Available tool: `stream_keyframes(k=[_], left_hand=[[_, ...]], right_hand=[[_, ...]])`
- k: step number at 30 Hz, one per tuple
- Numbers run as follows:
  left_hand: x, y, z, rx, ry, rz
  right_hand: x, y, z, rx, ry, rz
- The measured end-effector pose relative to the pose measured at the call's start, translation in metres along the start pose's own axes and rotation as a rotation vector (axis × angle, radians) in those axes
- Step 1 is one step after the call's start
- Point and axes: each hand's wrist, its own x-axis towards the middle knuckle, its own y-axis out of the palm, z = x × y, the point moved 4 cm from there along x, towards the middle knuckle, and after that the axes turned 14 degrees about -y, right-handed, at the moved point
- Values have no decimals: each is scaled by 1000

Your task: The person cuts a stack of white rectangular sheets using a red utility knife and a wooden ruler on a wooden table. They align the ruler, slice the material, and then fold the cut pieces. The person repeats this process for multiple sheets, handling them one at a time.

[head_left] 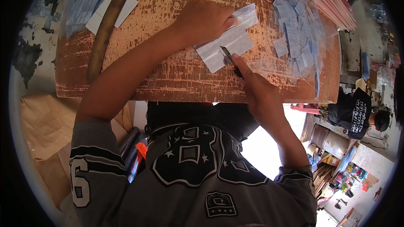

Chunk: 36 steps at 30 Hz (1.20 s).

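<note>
Held a knife [226, 53] in the right hand [259, 85], with fingers curled around the dark handle and one fingertip laid forward toward the blade. Set the blade over the lower part of pale, translucent film pieces [210, 59], overlapped on the scuffed wooden table [168, 73] directly in front of the body. Bore on the upper part of the same film with the left hand [206, 21], knuckles up and fingers bent; could not tell from above between a pinch and a plain press. Looked very light, thin and bendable, probably slick between layers and apt to skate or crease under a sideways drag. Seemed best steadied flat under spread fingertips, well back from the blade, or lifted by a free corner, such as at the upper right, to avoid a fold. Appeared unlikely to break if dropped, though easily nicked or scratched. Suggested, in the knife, a slim, stiff tool, safest by its handle. Showed, farther out, a loose scatter of bluish clear pieces [296, 38] to the right, a bundle of pinkish sticks [324, 2] beyond, and, at left, a long brown rod [110, 25] across white card [127, 11], near a bluish film stack [84, 0]. Caught a co-worker [350, 111] in a black shirt past the table's right side.
</note>
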Motion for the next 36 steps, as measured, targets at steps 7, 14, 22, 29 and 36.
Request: stream_keyframes(k=[7,14,22,29,36], left_hand=[[0,0,0,29,-16,0],[-1,2,2,-34,10,-32],[0,1,0,-9,6,-18],[0,-3,-3,20,11,43],[-2,-3,-4,0,11,38]], right_hand=[[1,5,-4,-91,-94,-23],[6,0,3,-69,-51,19],[7,0,2,-126,-114,9],[8,-7,5,-168,-96,90],[-5,-6,1,-175,-81,111]])
